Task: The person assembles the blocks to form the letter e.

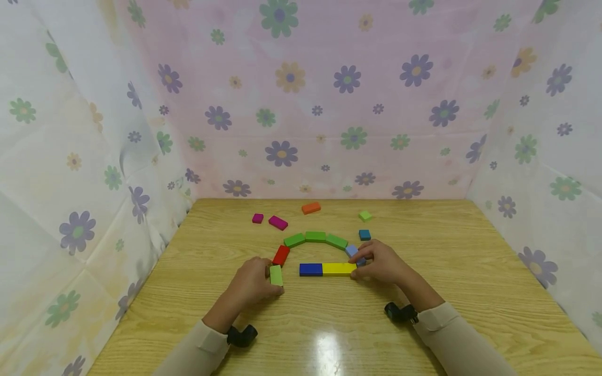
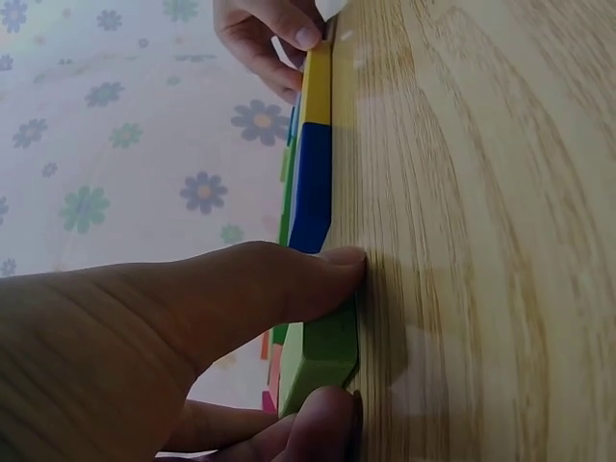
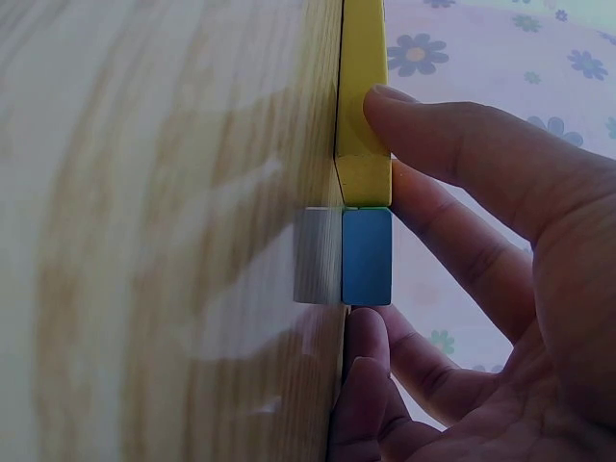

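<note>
My left hand [image 1: 253, 282] pinches a light green block [image 1: 276, 275] between thumb and fingers, flat on the table just below a red block [image 1: 281, 255]. From the red block an arch curves over through several green blocks [image 1: 315, 237] to a light blue block [image 1: 352, 251]. Under the arch, a dark blue block [image 1: 311, 270] and a yellow block [image 1: 337, 269] lie end to end. At the yellow block's right end is my right hand [image 1: 383, 262], its thumb on the near side and index finger behind. Its other fingers curl beside the light blue block's end [image 3: 368, 256].
Behind the arch lie two magenta blocks [image 1: 278, 223], an orange block [image 1: 311, 208], a small lime block [image 1: 365, 215] and a small teal block [image 1: 364, 235]. Flowered cloth [image 1: 324, 125] encloses the wooden table [image 1: 324, 324] at the back and sides.
</note>
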A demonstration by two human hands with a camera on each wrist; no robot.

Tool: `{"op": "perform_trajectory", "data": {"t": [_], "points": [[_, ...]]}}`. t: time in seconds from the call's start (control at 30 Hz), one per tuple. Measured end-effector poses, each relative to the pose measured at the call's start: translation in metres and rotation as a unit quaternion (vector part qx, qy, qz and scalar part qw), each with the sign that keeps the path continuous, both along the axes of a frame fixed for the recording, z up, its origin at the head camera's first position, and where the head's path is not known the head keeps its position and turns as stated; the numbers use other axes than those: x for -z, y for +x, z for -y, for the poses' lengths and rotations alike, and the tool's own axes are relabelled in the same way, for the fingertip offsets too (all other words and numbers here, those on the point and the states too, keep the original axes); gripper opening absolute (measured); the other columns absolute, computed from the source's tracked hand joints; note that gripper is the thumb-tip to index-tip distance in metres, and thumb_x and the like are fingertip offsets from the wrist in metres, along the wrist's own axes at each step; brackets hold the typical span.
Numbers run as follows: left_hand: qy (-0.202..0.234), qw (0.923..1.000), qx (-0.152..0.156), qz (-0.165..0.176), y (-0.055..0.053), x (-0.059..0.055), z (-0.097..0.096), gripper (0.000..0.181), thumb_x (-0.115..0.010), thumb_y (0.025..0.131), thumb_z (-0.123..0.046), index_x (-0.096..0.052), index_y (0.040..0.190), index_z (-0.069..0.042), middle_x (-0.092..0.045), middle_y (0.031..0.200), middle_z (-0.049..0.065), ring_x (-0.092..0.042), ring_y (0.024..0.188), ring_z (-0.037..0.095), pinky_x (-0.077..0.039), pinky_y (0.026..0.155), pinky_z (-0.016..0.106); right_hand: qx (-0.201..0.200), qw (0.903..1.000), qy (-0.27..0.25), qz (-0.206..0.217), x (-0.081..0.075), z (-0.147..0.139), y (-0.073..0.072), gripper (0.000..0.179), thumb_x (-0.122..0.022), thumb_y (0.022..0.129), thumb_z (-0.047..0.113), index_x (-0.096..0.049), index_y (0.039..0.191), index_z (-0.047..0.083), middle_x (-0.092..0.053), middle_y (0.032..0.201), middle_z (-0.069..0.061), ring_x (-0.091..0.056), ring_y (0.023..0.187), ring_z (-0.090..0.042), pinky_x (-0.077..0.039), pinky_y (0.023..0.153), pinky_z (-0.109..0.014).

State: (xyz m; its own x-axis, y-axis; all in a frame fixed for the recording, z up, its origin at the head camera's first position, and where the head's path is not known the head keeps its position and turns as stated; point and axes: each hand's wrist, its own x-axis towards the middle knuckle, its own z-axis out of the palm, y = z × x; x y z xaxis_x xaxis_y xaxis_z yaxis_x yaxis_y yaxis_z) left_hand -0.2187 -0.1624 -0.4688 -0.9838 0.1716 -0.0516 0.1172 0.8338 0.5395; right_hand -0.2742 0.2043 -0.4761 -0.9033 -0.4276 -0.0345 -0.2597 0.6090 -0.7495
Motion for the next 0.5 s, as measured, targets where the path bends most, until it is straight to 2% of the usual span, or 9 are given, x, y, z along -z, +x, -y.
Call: {"op": "perform_trajectory", "data": {"t": [0.1,0.3,0.5], "points": [[0.009,0.9999,-0.004,0.003,0.001,-0.0003,-0.0009,0.06,-0.095,0.07,-0.033,-0.07,0.113,0.0,-0.055,0.083,0.003,-0.05,0.075,0.017,-0.04,0.056,0.028,0.0,1.0,-0.001,0.0,-0.0002,-0.0001,0.0001,0.03,-0.091,0.079,0.028,-0.082,0.106,0.018,-0.057,0.136,-0.016,-0.057,0.121,-0.035,-0.052,0.1,-0.055],[0.016,0.9998,-0.005,0.005,0.0028,-0.002,-0.0029,0.04,-0.094,0.072,-0.03,-0.066,0.089,-0.007,-0.049,0.071,0.001,-0.047,0.068,0.017,-0.034,0.052,0.027,0.005,1.0,0.001,-0.002,0.002,-0.0006,-0.0006,0.03,-0.092,0.078,0.029,-0.082,0.105,0.019,-0.056,0.136,-0.016,-0.057,0.121,-0.035,-0.052,0.1,-0.055],[0.008,0.9999,-0.004,-0.005,0.0047,-0.0035,-0.0062,0.04,-0.094,0.072,-0.031,-0.06,0.073,-0.01,-0.045,0.069,0.0,-0.045,0.068,0.017,-0.032,0.053,0.028,0.007,1.0,0.002,0.0,0.0026,-0.0005,-0.0006,0.03,-0.092,0.078,0.029,-0.082,0.105,0.02,-0.055,0.137,-0.016,-0.057,0.121,-0.036,-0.052,0.1,-0.055]]}}
